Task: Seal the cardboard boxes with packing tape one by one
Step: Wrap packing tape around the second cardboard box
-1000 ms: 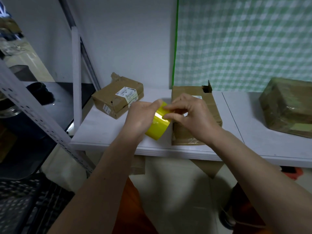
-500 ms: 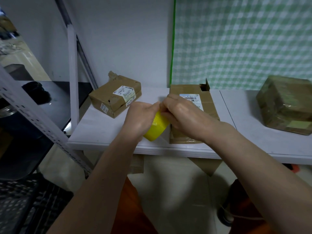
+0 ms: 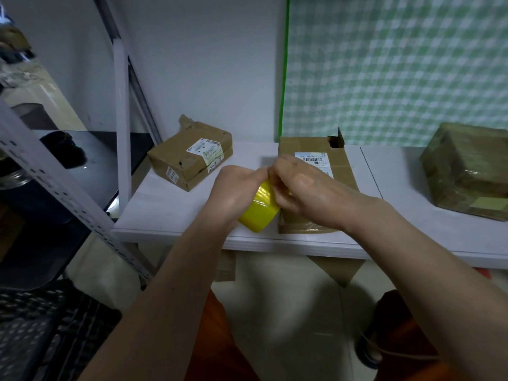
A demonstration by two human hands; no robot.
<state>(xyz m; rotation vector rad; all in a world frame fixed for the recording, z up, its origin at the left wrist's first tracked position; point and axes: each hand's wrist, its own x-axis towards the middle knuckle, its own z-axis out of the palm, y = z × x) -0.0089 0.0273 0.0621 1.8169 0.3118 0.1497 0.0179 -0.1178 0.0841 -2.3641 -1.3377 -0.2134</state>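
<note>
Both hands are up over the near edge of the white table (image 3: 176, 215), working a roll of yellow tape (image 3: 259, 213). The left hand (image 3: 233, 192) is wrapped round the roll from the left, fingers curled over its top. The right hand (image 3: 299, 188) comes in from the right, its fingers bent and pinching at the upper rim of the roll, right against the left fingertips; whether a loose end is caught there I cannot tell.

Just behind and to the right of the hands lies a flat cardboard box (image 3: 316, 149) with a barcode label and a torn far corner. Further left, turned at an angle, sits a smaller box (image 3: 189, 160) with a white label. Well off to the right is a box wrapped all over in tape (image 3: 467, 169). A grey metal shelf post (image 3: 55, 182) slants across the left, and green checked cloth (image 3: 398, 64) hangs on the far wall.
</note>
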